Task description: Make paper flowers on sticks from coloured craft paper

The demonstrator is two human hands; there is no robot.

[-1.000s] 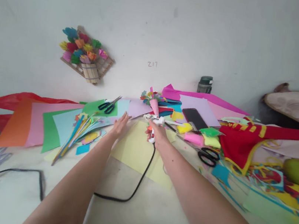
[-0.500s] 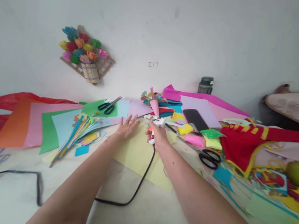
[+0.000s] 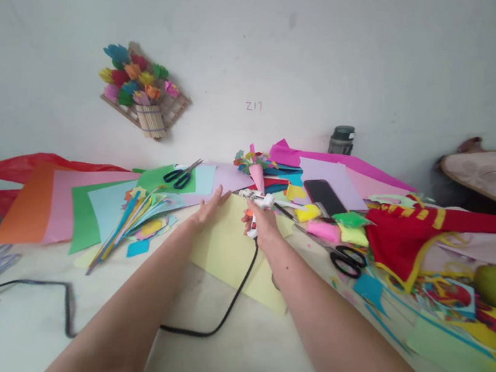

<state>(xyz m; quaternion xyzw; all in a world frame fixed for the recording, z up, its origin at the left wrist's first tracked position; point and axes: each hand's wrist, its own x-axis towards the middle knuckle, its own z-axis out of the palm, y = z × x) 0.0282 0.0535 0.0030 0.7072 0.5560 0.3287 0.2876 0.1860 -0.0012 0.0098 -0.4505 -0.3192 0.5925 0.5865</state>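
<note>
Glue gun [image 3: 266,200]: one, white with orange and red parts; above the upper part of the sheet, towards 12 o'clock, its black cord [image 3: 236,299] trailing to 6.
Right hand [image 3: 265,224]: one; fingers wrapped around the glue gun's handle.
Left hand [image 3: 208,210]: one; fingers extended, nothing seen in them; at the sheet's edge between 10 and 11 o'clock, contact unclear.
Yellow sheet [image 3: 223,244]: one, pale, at centre; clock read around it.
Sheet surface: laid flat, gun already in hand; no glue or joined piece discernible; judged an early stage, any joining still undone.
Scissors: two; one pair [image 3: 180,177] between 10 and 11 o'clock, one pair [image 3: 347,261] at 3.
Paper bouquet [image 3: 256,176]: one, pink cone, 12 o'clock.
Phone [image 3: 323,197]: one, between 1 and 2 o'clock.
Small packets [image 3: 324,231]: four, about 2 o'clock.
Bottle [image 3: 341,141]: one, 1 o'clock.
</note>
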